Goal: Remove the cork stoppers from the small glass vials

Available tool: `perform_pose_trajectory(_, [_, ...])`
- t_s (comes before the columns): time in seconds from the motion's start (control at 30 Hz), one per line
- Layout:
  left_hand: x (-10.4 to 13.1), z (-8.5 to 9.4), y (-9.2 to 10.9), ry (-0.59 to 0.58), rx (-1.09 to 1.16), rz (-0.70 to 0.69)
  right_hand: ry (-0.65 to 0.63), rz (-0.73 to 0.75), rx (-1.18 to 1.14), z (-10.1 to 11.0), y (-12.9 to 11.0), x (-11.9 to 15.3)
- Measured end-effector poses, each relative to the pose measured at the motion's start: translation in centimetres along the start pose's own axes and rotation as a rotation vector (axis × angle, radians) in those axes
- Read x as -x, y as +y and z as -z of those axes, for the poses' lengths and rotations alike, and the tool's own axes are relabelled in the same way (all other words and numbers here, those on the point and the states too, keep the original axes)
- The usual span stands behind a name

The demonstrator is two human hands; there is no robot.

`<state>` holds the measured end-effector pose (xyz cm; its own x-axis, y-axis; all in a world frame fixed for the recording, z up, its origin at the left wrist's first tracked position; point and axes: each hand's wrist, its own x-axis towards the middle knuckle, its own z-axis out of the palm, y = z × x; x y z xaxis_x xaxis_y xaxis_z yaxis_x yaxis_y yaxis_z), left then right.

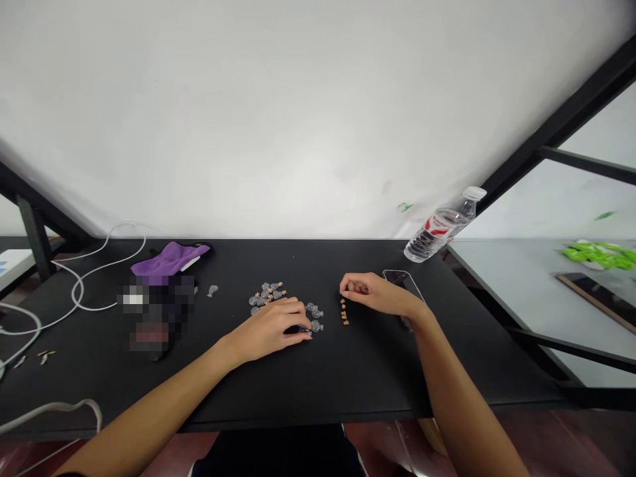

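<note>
My left hand [275,328] rests low over the black table, thumb and fingers closed round a small clear glass bottle that shows only in part between them. Just past its fingertips lie several more little glass bottles [317,326] with no cork in their necks. Behind that hand is a cluster of small bottles with cork stoppers [271,293], partly covered by it. My right hand [365,291] is curled at the far end of a short row of loose tiny corks [344,315]. Its fingertips are drawn together, and whatever they may hold is hidden.
A phone [405,283] lies partly under my right forearm. A water bottle [440,228] stands at the back right, near the black frame. To the left are a purple cloth pouch [169,260], a blurred-out item, and white cables [79,291]. One small glass piece [212,290] lies apart.
</note>
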<state>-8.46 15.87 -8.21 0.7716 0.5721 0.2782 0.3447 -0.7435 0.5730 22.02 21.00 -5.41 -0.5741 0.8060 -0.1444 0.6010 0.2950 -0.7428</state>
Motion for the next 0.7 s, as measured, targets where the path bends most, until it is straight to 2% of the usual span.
perform_pose_trajectory(0.17, [-0.1, 0.0, 0.0, 0.007, -0.012, -0.008, 0.055, 0.02, 0.003, -0.4, -0.2, -0.3])
perform_pose_trajectory(0.7, [-0.1, 0.1, 0.2, 0.018, -0.122, -0.064, 0.099, 0.083, -0.009, -1.4, -0.3, -0.8])
